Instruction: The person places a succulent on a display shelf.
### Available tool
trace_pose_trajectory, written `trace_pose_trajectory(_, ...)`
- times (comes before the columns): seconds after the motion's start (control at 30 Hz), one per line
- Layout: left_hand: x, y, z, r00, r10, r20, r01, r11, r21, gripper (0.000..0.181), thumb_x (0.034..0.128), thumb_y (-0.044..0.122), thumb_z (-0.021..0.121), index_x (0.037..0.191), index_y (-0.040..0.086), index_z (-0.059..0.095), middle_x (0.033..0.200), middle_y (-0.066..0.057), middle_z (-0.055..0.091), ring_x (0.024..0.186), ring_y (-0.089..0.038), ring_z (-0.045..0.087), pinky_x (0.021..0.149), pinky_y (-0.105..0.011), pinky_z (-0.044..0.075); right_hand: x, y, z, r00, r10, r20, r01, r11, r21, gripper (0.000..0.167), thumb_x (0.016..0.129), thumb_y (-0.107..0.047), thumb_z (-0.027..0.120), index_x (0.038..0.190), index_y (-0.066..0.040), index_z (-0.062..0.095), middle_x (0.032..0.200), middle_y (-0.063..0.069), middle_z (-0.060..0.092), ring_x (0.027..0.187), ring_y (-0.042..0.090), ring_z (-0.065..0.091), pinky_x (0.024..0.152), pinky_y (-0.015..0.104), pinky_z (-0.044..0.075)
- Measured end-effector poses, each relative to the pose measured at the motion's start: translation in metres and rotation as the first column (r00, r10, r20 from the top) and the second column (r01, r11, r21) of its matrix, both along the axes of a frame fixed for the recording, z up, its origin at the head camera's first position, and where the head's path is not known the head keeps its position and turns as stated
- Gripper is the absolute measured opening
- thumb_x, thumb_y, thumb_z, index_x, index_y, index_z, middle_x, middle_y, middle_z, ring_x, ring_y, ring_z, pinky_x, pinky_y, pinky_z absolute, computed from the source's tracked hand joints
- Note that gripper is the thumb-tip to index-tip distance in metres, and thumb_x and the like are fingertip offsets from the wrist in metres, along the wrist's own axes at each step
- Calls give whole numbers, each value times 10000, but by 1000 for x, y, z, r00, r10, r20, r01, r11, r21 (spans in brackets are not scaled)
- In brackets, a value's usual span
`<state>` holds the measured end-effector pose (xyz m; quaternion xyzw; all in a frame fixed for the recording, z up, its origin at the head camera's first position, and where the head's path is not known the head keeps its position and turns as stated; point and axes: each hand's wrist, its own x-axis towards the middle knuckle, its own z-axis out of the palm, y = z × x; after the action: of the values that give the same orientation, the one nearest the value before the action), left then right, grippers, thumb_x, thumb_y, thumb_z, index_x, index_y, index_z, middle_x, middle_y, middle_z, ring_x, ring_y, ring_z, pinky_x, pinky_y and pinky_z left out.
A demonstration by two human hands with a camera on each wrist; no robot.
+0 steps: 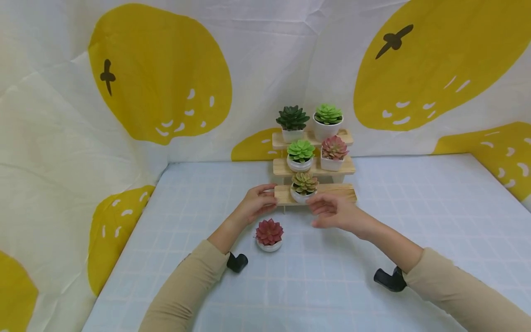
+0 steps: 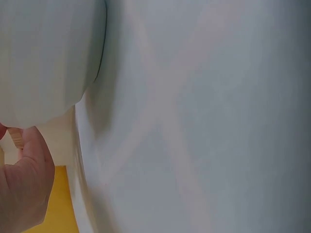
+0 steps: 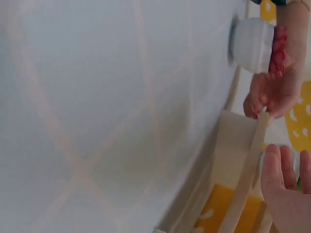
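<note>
A three-tier wooden plant stand (image 1: 336,189) stands at the back of the table. My left hand (image 1: 260,201) grips the left end of its lowest shelf; the right wrist view shows that hand's fingers (image 3: 256,99) at the shelf end. On this shelf sits a yellowish-green succulent in a round white pot (image 1: 304,188). My right hand (image 1: 338,213) is by this pot's right side, fingers loosely extended; whether they touch it is unclear. A red succulent in a white pot (image 1: 269,235) stands on the table in front, its pot (image 2: 43,58) large in the left wrist view.
The middle shelf holds a light green succulent (image 1: 300,156) and a pink one (image 1: 333,153). On top are a dark green succulent (image 1: 292,123) and a bright green one (image 1: 328,121). A white cloth with yellow shapes (image 1: 265,69) hangs close behind.
</note>
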<state>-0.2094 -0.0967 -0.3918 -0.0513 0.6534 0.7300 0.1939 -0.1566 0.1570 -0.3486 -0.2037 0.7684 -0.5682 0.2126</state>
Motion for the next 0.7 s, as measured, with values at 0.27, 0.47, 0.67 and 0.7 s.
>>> trace_pose_trajectory(0.27, 0, 0, 0, 1000, 4, 7, -4, 1000, -3, 493, 854, -65, 586, 1325, 43, 489, 1172, -187, 564, 836, -153, 590, 790, -282, 534, 3, -18, -13, 996, 78, 46, -78, 997, -6, 561, 794, -108, 734, 1255, 78, 473, 1196, 262, 511, 1110, 394, 490, 890, 338, 483)
trace_pose_trajectory(0.47, 0, 0, -1, 1000, 3, 0, -3, 1000, 4, 487, 856, -63, 586, 1323, 34, 489, 1172, -190, 568, 838, -155, 597, 794, -288, 533, 6, -31, -18, 990, 128, 57, -127, 991, -33, 601, 789, -117, 740, 1287, 66, 458, 1253, 255, 486, 1147, 397, 468, 938, 427, 449)
trace_pose_trajectory(0.67, -1, 0, -2, 1000, -10, -25, 10, 1000, 9, 485, 860, -56, 583, 1328, 11, 475, 1182, -205, 562, 856, -154, 598, 829, -313, 523, 5, -42, -22, 989, 139, 51, -137, 990, -32, 610, 780, -88, 742, 1300, 53, 455, 1289, 240, 473, 1162, 386, 459, 963, 482, 414)
trace_pose_trajectory(0.7, -1, 0, -2, 1000, -12, -28, 12, 1000, 12, 485, 860, -57, 582, 1328, 7, 472, 1183, -207, 561, 860, -157, 598, 831, -316, 522, 5, -44, -23, 989, 142, 48, -140, 990, -33, 611, 779, -81, 740, 1301, 54, 454, 1291, 242, 471, 1162, 386, 459, 963, 483, 413)
